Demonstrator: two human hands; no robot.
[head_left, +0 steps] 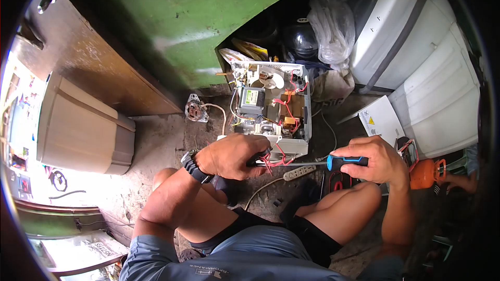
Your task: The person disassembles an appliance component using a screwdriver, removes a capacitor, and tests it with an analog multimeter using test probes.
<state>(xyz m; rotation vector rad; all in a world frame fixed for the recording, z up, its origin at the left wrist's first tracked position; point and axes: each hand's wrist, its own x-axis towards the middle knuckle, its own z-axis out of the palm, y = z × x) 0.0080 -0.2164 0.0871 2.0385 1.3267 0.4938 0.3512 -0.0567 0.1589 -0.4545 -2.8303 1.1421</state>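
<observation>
My right hand is closed around the black and blue handle of a screwdriver. Its long shaft points left, and the tip reaches a small dark part with red wires. That part is gripped in the closed fingers of my left hand, which hide most of it, so its kind cannot be made out. Just beyond both hands stands an opened metal appliance, its inside exposed. A labelled transformer, a white fan and more red wiring show within it.
A small motor on a cable lies left of the appliance. On the floor near my knees is a white power strip. A white panel with a yellow warning label and an orange object are to the right. A green panel rises behind.
</observation>
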